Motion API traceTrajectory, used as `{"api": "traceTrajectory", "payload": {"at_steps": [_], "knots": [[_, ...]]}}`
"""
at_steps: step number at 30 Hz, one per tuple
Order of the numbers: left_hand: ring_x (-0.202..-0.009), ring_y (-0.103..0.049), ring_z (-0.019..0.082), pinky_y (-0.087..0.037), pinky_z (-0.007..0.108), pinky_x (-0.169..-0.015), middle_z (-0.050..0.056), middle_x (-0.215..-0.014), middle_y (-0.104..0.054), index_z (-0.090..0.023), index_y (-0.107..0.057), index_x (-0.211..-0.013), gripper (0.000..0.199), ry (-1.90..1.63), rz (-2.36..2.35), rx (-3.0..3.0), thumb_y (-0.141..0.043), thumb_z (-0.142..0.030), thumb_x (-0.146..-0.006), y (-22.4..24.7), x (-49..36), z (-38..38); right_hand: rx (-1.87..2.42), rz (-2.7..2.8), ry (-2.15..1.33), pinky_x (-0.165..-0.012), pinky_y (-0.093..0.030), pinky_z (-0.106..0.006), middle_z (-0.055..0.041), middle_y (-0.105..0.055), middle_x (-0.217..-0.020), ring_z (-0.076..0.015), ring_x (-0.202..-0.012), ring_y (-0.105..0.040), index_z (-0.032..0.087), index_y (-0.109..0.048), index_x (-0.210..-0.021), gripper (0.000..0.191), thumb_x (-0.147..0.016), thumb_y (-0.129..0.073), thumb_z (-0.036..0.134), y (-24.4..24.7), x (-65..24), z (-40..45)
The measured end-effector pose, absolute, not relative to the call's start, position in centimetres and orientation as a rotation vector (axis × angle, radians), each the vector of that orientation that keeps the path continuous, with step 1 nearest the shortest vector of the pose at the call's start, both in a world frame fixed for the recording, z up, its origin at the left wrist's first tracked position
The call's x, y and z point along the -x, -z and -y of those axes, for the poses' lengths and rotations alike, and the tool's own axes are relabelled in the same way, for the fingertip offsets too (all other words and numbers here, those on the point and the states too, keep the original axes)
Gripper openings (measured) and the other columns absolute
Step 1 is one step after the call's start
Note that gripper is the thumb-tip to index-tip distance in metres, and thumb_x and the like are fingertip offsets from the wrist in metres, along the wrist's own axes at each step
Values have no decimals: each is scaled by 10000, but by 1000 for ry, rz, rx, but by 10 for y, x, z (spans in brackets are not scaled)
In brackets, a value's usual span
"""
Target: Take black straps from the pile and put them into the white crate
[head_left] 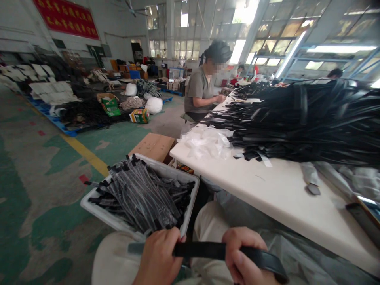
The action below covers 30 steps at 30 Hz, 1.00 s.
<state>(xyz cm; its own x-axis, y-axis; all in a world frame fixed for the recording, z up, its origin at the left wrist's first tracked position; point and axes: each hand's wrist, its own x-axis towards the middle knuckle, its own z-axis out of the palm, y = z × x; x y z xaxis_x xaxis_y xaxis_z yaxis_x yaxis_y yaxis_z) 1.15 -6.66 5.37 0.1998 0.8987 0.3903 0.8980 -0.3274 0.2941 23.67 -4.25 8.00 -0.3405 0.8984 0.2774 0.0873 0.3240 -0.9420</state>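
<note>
My left hand [162, 253] is closed around a black strap [204, 250] that stretches level above my lap. A greyish, see-through end piece [135, 248] sticks out on the far side of that hand. My right hand [246, 253] grips the same strap to the right, and the strap's end curves down past the fingers. Just beyond my left hand, a white plastic crate [194, 198] is heaped with black straps in clear sleeves [151, 190].
A white table [267, 190] runs along my right, bearing a large pile of black straps [297, 122] and white plastic sleeves [208, 141]. A cardboard box [154, 146] stands behind the crate. Another person [199, 89] sits at the table's far side. Loaded pallets [67, 126] lie on the left.
</note>
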Motion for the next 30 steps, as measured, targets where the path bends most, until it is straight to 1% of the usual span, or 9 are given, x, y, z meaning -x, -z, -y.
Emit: {"api": "traceTrajectory", "payload": {"at_steps": [3, 6, 8, 11, 14, 18, 21, 25, 30], "knots": [[-515, -621, 169, -394, 300, -506, -44, -582, -614, -255, -462, -725, 153, -854, -1727, -2447, -526, -136, -796, -57, -24, 67, 988, 1797, -1020, -679, -504, -261, -11, -602, -580, -156, -600, -597, 207, -657, -634, 334, -848, -702, 459, -73, -221, 46], [-508, -623, 177, -391, 308, -492, -41, -577, -610, -256, -472, -705, 149, -920, -1619, -2512, -538, -127, -671, -61, -32, 66, 811, 1786, -1368, -531, -449, -206, -16, -627, -650, -135, -580, -578, 200, -707, -740, 347, -788, -731, 543, -75, -211, 43], [-507, -629, 182, -396, 312, -495, -35, -574, -616, -256, -481, -699, 148, -884, -1680, -2531, -527, -119, -727, -61, -29, 65, 692, 1581, -1631, -411, -337, -173, 23, -564, -570, -83, -435, -459, 200, -700, -837, 407, -790, -701, 605, -81, -218, 40], [-511, -648, 201, -408, 318, -498, -25, -561, -628, -255, -503, -704, 183, -761, -1880, -2467, -508, -118, -825, -60, -20, 62, 799, 1191, -1615, -361, -185, -159, 76, -408, -441, -34, -324, -260, 188, -619, -708, 463, -877, -596, 619, -87, -232, 38], [-541, -674, 210, -438, 313, -520, -21, -574, -651, -246, -529, -712, 159, -726, -1896, -2367, -534, -112, -799, -60, -23, 60, 1047, 1200, -1480, -359, -177, -153, 61, -407, -389, -24, -310, -284, 170, -509, -551, 543, -848, -651, 602, -89, -222, 42], [-564, -683, 212, -459, 313, -536, -20, -594, -666, -237, -546, -714, 131, -802, -1799, -2317, -548, -163, -822, -62, -34, 59, 1198, 1286, -1603, -325, -154, -142, 38, -448, -371, -21, -296, -287, 184, -427, -521, 595, -781, -695, 648, -96, -202, 44], [-588, -690, 220, -455, 314, -546, -16, -611, -672, -232, -553, -733, 126, -690, -1899, -2263, -566, -140, -818, -62, -26, 59, 1115, 1199, -1557, -334, -166, -138, 58, -439, -369, -16, -292, -276, 177, -482, -569, 540, -765, -741, 609, -105, -211, 38], [-603, -687, 218, -445, 319, -555, -11, -647, -682, -235, -552, -754, 146, -540, -1921, -2298, -561, -119, -842, -60, -8, 58, 1062, 1166, -1460, -338, -211, -154, 57, -503, -435, -52, -304, -358, 193, -668, -843, 362, -795, -750, 542, -114, -235, 30], [-588, -665, 231, -427, 346, -549, -16, -636, -659, -246, -530, -748, 176, -517, -1798, -2536, -592, -90, -802, -62, -7, 59, 929, 1702, -988, -442, -423, -219, -3, -556, -466, -122, -415, -524, 198, -633, -598, 465, -882, -629, 567, -135, -243, 32]]}}
